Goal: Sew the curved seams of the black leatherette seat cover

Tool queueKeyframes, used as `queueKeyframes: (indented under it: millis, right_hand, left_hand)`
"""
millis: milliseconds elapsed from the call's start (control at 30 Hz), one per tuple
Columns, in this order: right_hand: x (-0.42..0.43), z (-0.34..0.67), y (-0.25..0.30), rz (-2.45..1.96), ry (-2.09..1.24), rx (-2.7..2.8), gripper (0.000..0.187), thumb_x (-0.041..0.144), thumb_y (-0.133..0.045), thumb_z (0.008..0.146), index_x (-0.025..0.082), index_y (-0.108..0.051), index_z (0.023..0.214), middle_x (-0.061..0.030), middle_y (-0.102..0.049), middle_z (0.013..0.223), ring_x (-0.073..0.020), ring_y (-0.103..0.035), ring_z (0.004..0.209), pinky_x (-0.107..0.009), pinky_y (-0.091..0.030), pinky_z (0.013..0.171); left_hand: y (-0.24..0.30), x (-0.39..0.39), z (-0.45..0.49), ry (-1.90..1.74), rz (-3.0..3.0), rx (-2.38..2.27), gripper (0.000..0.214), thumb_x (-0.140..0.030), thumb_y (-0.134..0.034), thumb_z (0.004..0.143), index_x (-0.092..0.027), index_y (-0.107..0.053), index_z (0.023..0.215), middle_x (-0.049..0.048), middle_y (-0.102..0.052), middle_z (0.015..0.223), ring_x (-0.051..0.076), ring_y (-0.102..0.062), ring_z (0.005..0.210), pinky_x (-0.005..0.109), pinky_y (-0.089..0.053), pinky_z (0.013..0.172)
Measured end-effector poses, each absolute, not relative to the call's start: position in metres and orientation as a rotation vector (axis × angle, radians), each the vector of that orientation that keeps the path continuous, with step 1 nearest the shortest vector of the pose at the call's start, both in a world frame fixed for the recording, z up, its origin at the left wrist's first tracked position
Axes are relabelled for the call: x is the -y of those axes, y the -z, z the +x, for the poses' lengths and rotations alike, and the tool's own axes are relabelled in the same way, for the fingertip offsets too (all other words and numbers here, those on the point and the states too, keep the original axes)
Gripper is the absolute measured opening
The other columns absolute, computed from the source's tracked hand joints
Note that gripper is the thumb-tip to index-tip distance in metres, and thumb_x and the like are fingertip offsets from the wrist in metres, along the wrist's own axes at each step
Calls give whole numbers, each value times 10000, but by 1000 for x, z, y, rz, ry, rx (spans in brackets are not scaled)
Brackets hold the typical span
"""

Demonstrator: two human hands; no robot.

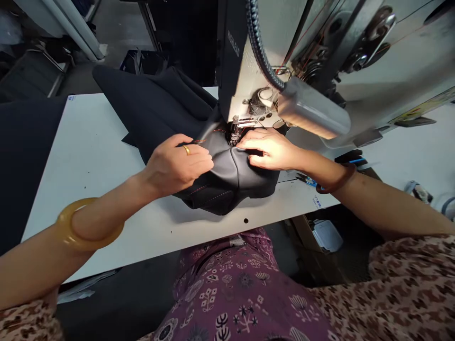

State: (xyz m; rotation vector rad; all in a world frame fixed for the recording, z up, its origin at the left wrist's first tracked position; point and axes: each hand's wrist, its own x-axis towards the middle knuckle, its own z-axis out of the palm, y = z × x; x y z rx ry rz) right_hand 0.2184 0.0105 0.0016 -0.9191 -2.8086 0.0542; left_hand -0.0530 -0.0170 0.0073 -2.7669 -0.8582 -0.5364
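Observation:
A black leather-like cover (222,163) with red stitching lies bunched under the presser foot (234,135) of a sewing machine (234,61). My left hand (179,163), wearing a gold ring, is closed on the cover's left part, its fingers curled into the material. On the other side, my right hand (268,148) presses the cover close beside the presser foot, fingers bent and gripping a fold near the seam. A lamp lights this spot. The needle tip itself is too small to make out. More of the dark material spreads away behind my left hand.
The white table (88,156) extends to the left, with dark fabric (28,156) past its edge. A lamp head (313,109) hangs above my right hand. Scissors or snips with blue handles (311,181) lie by my right wrist. A clear plastic box (327,235) sits below the table.

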Motion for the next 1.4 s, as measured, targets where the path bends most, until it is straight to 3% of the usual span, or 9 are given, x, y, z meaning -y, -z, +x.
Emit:
queueKeyframes:
  millis: [100, 233, 333, 500, 667, 800, 933, 1133, 1400]
  right_hand:
    - [0, 213, -5, -918, 150, 2929, 314, 293, -426, 858, 211, -639, 1073, -83, -644, 1046, -251, -533, 998, -408, -389, 816]
    - [12, 207, -2, -954, 248, 2920, 308, 278, -360, 933, 242, -622, 1091, -61, -649, 1096, -258, -507, 1144, -474, -368, 915]
    - [14, 206, 1, -1049, 247, 2881, 402, 238, -242, 975, 250, -632, 1068, -42, -666, 1098, -226, -506, 1186, -459, -365, 958]
    - [13, 209, 2, -1071, 221, 2880, 451, 231, -207, 985, 251, -652, 1059, -32, -673, 1125, -208, -515, 1209, -448, -352, 1016]
    - [8, 216, 8, -1045, 231, 2839, 370, 275, -297, 973, 239, -659, 1043, -46, -675, 1154, -218, -548, 1173, -446, -390, 941]
    - [7, 219, 15, -933, 350, 2776, 331, 300, -319, 977, 188, -629, 1012, -58, -656, 1198, -212, -567, 1154, -421, -380, 844]
    - [5, 221, 20, -985, 305, 2745, 307, 327, -376, 938, 178, -581, 1110, -74, -636, 1215, -223, -573, 1099, -400, -358, 808]
    - [-5, 221, 17, -960, 322, 2798, 334, 335, -348, 956, 176, -581, 1134, -57, -647, 1159, -202, -572, 1041, -361, -397, 745]
    - [-27, 227, 15, -623, 159, 2770, 308, 342, -336, 952, 207, -611, 988, -3, -666, 1020, -143, -595, 973, -338, -507, 843]
  left_hand:
    - [-16, 15, -59, 367, -2755, 696, 369, -169, -313, 928, -282, -658, 857, -39, -727, 917, 137, -657, 882, 360, -436, 930]
    - [-18, 13, -42, -5, -2634, 657, 289, -384, -474, 888, -207, -641, 1043, 55, -678, 822, 235, -619, 812, 385, -450, 734]
    - [-17, 7, -26, -18, -2657, 649, 419, -293, -580, 782, -171, -594, 1182, 75, -660, 801, 272, -602, 837, 397, -427, 714]
    - [-10, 1, -22, 212, -2761, 628, 237, -157, -529, 789, -203, -648, 988, 66, -682, 923, 228, -600, 823, 370, -401, 704]
    - [2, 6, -24, 255, -2665, 542, 304, -128, -373, 868, -204, -650, 969, 20, -660, 1180, 208, -604, 806, 366, -403, 690]
    - [-2, 5, -19, 130, -2684, 548, 288, -203, -368, 894, -195, -656, 905, 45, -677, 1117, 222, -622, 837, 381, -422, 743]
    - [-13, 5, -13, -1, -2634, 571, 354, -313, -383, 934, -137, -626, 1123, 99, -685, 1103, 225, -628, 820, 375, -437, 744]
    - [1, 11, -9, 157, -2547, 544, 345, -122, -386, 902, -46, -647, 1116, 158, -661, 1186, 203, -617, 710, 351, -375, 596]
    - [16, 28, 4, 278, -2408, 686, 342, -107, -380, 907, -38, -662, 1086, 159, -698, 1095, 203, -631, 704, 339, -363, 584]
